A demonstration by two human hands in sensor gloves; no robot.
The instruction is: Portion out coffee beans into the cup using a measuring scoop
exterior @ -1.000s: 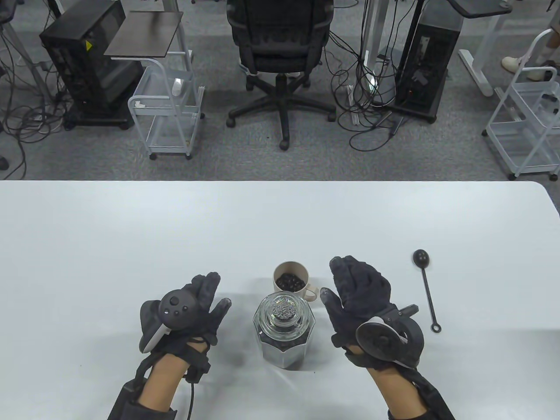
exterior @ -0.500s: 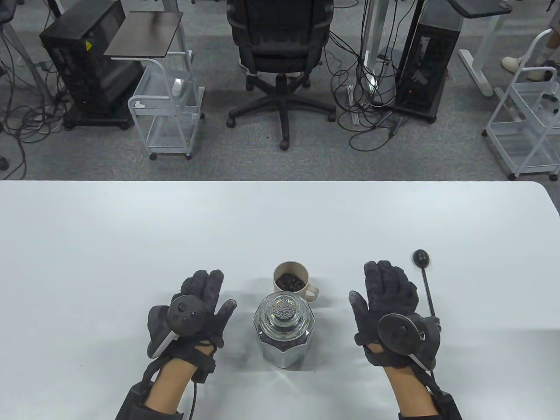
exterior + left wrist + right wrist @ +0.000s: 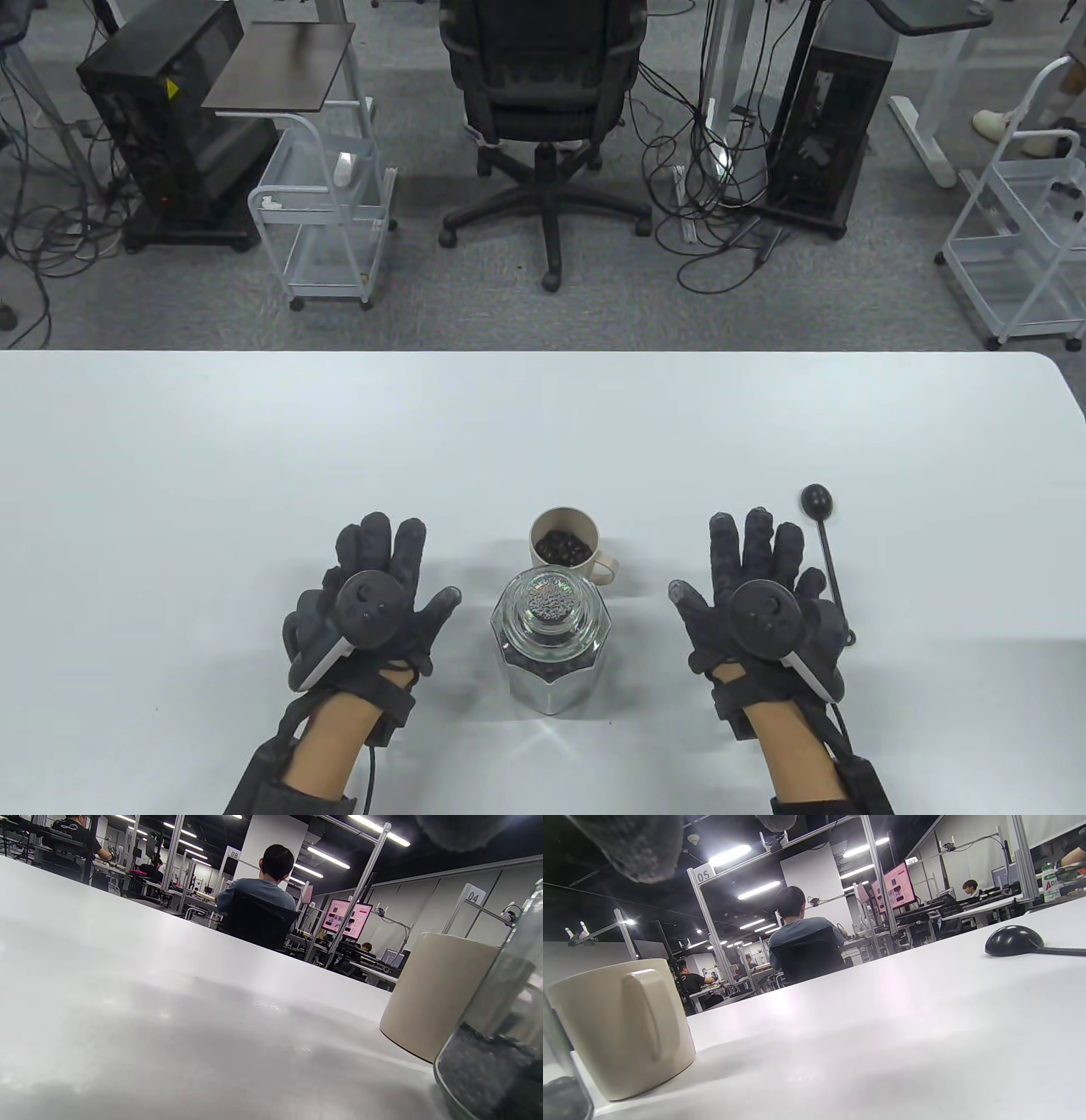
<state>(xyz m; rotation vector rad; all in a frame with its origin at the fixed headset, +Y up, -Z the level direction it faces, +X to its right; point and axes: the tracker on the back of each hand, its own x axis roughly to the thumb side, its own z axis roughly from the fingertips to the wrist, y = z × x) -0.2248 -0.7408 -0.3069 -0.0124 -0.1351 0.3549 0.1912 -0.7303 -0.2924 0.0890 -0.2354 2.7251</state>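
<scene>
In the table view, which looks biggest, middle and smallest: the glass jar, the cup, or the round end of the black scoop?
1. Glass jar: biggest, though it stands taller, so its top is nearer the camera.
2. Cup: middle; its mouth is narrower than the jar.
3. Round end of the scoop: clearly smallest.

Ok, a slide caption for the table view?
Both hands flat beside lidded bean jar; cup holds beans, scoop lies right.
</scene>
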